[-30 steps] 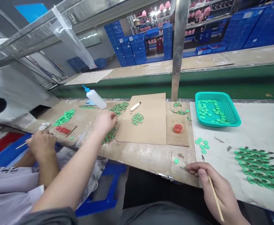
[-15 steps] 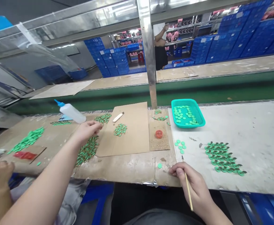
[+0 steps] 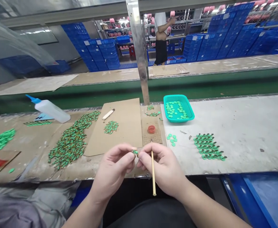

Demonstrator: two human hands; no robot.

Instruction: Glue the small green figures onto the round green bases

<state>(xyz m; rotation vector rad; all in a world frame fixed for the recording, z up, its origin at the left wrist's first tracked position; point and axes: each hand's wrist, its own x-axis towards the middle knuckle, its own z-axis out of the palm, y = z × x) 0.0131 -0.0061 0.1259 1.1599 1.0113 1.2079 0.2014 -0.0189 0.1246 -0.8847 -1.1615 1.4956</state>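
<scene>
Both hands meet in front of my body at the near edge of the bench. My left hand (image 3: 114, 169) pinches a small green piece (image 3: 135, 152) between thumb and fingertips. My right hand (image 3: 164, 167) touches the same piece with its fingertips and also grips a thin wooden stick (image 3: 153, 172) that points down. A long heap of green and brown pieces (image 3: 72, 139) lies on the cardboard to the left. A small pile of them (image 3: 110, 126) rests on a cardboard sheet (image 3: 122, 126).
A teal basket (image 3: 187, 116) of green discs stands behind, with loose discs (image 3: 171, 138) and laid-out green pieces (image 3: 209, 146) on the white surface. A red cap (image 3: 151, 129), a glue bottle (image 3: 49, 109) and a metal post (image 3: 139, 50) are nearby. A person stands far back.
My left hand has come back from the pile at the left carrying a green piece. My right hand has moved left to meet it. The view has swung right, away from the neighbouring worker.
</scene>
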